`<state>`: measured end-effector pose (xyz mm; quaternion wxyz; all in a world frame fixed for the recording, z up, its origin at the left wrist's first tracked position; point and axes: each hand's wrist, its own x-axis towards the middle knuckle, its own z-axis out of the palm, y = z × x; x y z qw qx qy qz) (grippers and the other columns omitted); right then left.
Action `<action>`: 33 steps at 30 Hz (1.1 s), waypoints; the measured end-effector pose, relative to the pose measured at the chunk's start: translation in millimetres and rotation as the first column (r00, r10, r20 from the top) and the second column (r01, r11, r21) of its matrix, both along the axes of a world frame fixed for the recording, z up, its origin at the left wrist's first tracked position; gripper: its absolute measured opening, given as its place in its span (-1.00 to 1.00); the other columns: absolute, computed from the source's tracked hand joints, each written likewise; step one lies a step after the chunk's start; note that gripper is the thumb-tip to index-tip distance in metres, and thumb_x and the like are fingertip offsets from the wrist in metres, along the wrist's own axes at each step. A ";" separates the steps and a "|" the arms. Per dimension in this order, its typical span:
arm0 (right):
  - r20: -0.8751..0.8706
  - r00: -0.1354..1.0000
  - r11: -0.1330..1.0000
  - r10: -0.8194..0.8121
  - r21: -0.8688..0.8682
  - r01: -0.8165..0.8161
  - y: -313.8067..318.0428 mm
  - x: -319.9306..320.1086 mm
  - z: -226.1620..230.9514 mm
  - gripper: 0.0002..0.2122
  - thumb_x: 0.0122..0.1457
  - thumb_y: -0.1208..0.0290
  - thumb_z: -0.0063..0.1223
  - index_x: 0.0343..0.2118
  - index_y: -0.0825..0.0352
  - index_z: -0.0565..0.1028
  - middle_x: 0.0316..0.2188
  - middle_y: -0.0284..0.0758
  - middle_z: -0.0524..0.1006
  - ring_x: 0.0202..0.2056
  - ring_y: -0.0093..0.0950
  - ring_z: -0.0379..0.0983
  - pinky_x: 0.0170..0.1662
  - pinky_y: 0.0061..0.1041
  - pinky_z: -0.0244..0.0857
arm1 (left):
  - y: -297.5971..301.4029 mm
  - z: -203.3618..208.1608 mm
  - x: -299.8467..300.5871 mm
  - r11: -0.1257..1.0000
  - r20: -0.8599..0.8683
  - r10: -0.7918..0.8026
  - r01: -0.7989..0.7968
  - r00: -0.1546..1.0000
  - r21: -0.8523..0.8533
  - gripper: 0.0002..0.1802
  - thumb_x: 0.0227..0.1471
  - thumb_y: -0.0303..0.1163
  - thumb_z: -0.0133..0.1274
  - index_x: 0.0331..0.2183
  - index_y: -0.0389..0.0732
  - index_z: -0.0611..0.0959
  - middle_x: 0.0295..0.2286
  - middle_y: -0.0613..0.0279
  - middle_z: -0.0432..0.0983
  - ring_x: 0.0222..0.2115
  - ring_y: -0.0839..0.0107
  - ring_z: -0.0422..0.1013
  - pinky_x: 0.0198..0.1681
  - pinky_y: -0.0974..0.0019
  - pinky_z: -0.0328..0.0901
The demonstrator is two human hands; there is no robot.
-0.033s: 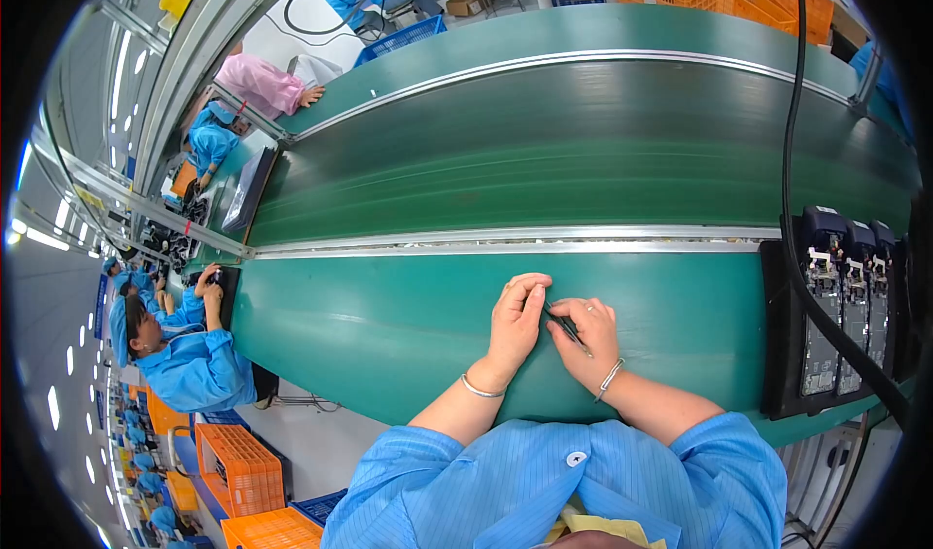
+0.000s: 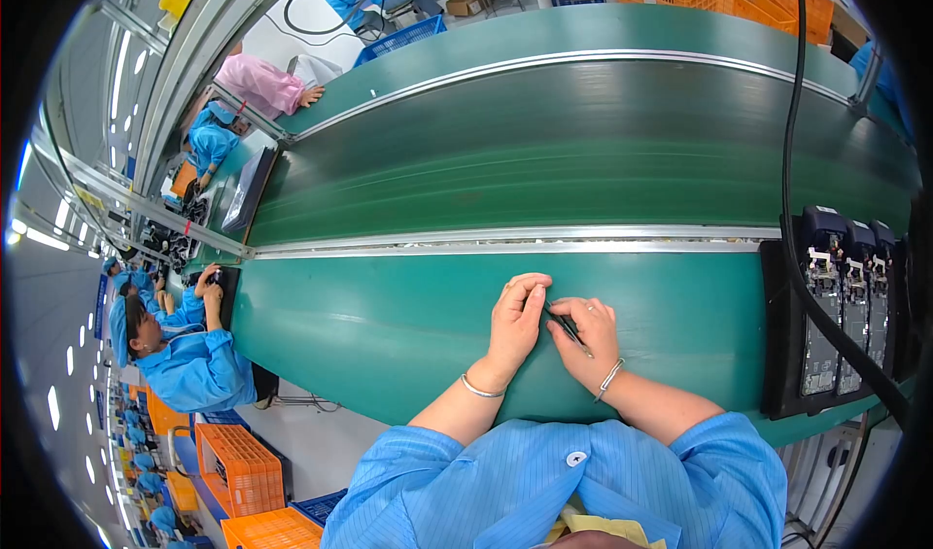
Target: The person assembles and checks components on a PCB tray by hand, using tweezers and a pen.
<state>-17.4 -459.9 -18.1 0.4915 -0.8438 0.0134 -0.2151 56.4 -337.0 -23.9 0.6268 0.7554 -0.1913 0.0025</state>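
My left hand (image 2: pixel 519 321) is held just above the green worktop (image 2: pixel 389 325), its fingers bent and the thumb pressed against them. Whatever it may hold is hidden behind the fingers. Close beside it, my right hand (image 2: pixel 593 327) grips slim dark tweezers (image 2: pixel 570 329). Their far end points toward the left fingertips, and the back end comes out under the right palm. Each wrist wears a silver bangle.
At the right a black tray (image 2: pixel 777 335) holds several devices with bare circuit boards (image 2: pixel 822 330); a thick black cable (image 2: pixel 789 141) hangs across it. Beyond a metal rail (image 2: pixel 515 241) lies a green conveyor belt (image 2: pixel 505 160). A co-worker (image 2: pixel 194 369) sits at the left.
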 end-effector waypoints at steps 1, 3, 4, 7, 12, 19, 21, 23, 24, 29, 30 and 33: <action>-0.003 1.000 0.999 -0.001 0.035 0.001 0.1 0.1 0.2 -0.85 0.00 0.45 0.17 -0.35 0.23 0.48 -0.33 -0.38 0.55 -0.29 -0.34 0.39 -0.11 -0.34 0.13 | 0.1 0.5 -0.1 1.000 0.002 0.000 0.000 1.000 0.008 -0.85 0.17 -0.47 -0.03 -0.27 -0.28 0.61 -0.25 0.17 0.54 -0.19 0.34 0.42 -0.09 0.34 0.30; 0.008 1.000 0.999 -0.006 0.050 0.005 0.5 0.3 -0.7 -0.85 0.00 0.45 0.18 -0.36 0.23 0.47 -0.35 -0.38 0.55 -0.31 -0.34 0.39 -0.11 -0.34 0.13 | -0.1 1.2 -0.3 1.000 0.003 -0.001 0.001 1.000 0.016 -0.86 0.17 -0.48 -0.03 -0.27 -0.28 0.61 -0.25 0.17 0.54 -0.19 0.34 0.42 -0.09 0.35 0.30; 0.019 1.000 0.998 -0.011 0.064 0.009 0.7 0.5 -1.4 -0.85 0.00 0.45 0.19 -0.36 0.23 0.47 -0.37 -0.39 0.56 -0.33 -0.35 0.40 -0.12 -0.34 0.13 | -0.4 1.5 -0.3 1.000 0.003 -0.003 0.003 1.000 0.016 -0.86 0.16 -0.48 -0.03 -0.27 -0.28 0.61 -0.25 0.17 0.54 -0.19 0.34 0.42 -0.10 0.35 0.30; 0.079 0.997 1.000 -0.007 0.004 0.006 0.7 2.0 -4.6 -0.84 -0.02 0.45 0.21 -0.38 0.22 0.46 -0.41 -0.40 0.55 -0.38 -0.35 0.40 -0.13 -0.34 0.13 | -0.5 0.2 -0.2 1.000 0.006 -0.006 0.006 1.000 0.016 -0.86 0.16 -0.49 -0.02 -0.27 -0.28 0.61 -0.25 0.18 0.53 -0.20 0.35 0.42 -0.11 0.36 0.31; 0.046 0.999 1.000 0.002 0.001 -0.002 0.3 0.7 -3.3 -0.84 -0.02 0.44 0.22 -0.38 0.22 0.46 -0.42 -0.40 0.55 -0.39 -0.35 0.40 -0.14 -0.34 0.12 | -0.9 0.6 -1.2 1.000 0.008 -0.006 0.006 1.000 0.021 -0.86 0.15 -0.49 -0.02 -0.27 -0.28 0.61 -0.24 0.18 0.53 -0.20 0.34 0.41 -0.11 0.36 0.31; -0.011 0.999 0.999 0.034 -0.028 -0.034 -0.6 -0.1 3.3 -0.83 -0.02 0.44 0.21 -0.36 0.20 0.46 -0.35 -0.42 0.56 -0.32 -0.37 0.41 -0.11 -0.33 0.11 | -0.6 -0.4 -0.9 1.000 0.003 0.001 -0.001 1.000 0.027 -0.86 0.14 -0.49 -0.01 -0.27 -0.28 0.61 -0.25 0.17 0.54 -0.19 0.32 0.42 -0.09 0.34 0.30; 0.002 0.999 0.999 0.039 -0.038 -0.039 -1.0 0.4 3.1 -0.83 -0.02 0.45 0.20 -0.35 0.20 0.47 -0.34 -0.42 0.56 -0.31 -0.38 0.41 -0.11 -0.33 0.11 | -1.0 0.0 -0.8 1.000 0.001 0.002 -0.002 1.000 0.028 -0.86 0.14 -0.49 -0.01 -0.27 -0.28 0.61 -0.25 0.17 0.54 -0.19 0.32 0.42 -0.09 0.33 0.30; 0.013 0.999 0.998 0.044 -0.049 -0.043 -0.9 1.4 1.7 -0.84 -0.01 0.45 0.20 -0.34 0.20 0.47 -0.33 -0.43 0.57 -0.30 -0.38 0.42 -0.10 -0.33 0.11 | -0.9 0.4 0.2 0.999 0.013 -0.002 0.001 1.000 0.035 -0.87 0.14 -0.49 -0.01 -0.28 -0.28 0.61 -0.25 0.17 0.54 -0.19 0.32 0.42 -0.09 0.33 0.30; 0.013 0.998 0.997 0.053 -0.053 -0.053 -1.2 1.7 0.2 -0.83 -0.01 0.45 0.20 -0.33 0.19 0.48 -0.32 -0.44 0.57 -0.29 -0.39 0.42 -0.10 -0.33 0.10 | -0.9 0.4 0.0 0.999 0.012 -0.001 0.001 1.000 0.034 -0.87 0.14 -0.49 -0.01 -0.28 -0.28 0.61 -0.25 0.17 0.54 -0.19 0.32 0.42 -0.09 0.33 0.30; 0.011 0.997 0.997 0.070 -0.036 -0.070 -1.2 1.2 -0.6 -0.83 -0.02 0.44 0.21 -0.33 0.17 0.50 -0.32 -0.47 0.58 -0.30 -0.42 0.42 -0.08 -0.35 0.08 | -0.9 0.2 -0.4 0.999 0.018 0.002 -0.003 1.000 0.039 -0.88 0.14 -0.50 -0.01 -0.29 -0.28 0.60 -0.25 0.17 0.54 -0.20 0.33 0.42 -0.10 0.33 0.30; -0.009 0.998 0.998 0.062 -0.006 -0.062 -0.6 1.0 -1.1 -0.84 -0.02 0.43 0.22 -0.35 0.17 0.52 -0.33 -0.48 0.58 -0.30 -0.44 0.43 -0.08 -0.35 0.08 | -1.1 0.7 -0.7 0.999 0.017 0.002 -0.003 1.000 0.039 -0.88 0.14 -0.50 -0.01 -0.29 -0.28 0.60 -0.25 0.17 0.54 -0.20 0.33 0.42 -0.10 0.33 0.30; -0.007 0.999 0.999 0.035 0.028 -0.035 1.9 1.7 -4.5 -0.86 -0.04 0.41 0.24 -0.38 0.16 0.54 -0.35 -0.50 0.58 -0.31 -0.46 0.44 -0.08 -0.37 0.08 | -1.5 2.3 -1.6 0.999 0.018 -0.002 0.001 1.000 0.044 -0.88 0.14 -0.50 -0.01 -0.29 -0.28 0.61 -0.25 0.18 0.54 -0.20 0.33 0.41 -0.11 0.34 0.30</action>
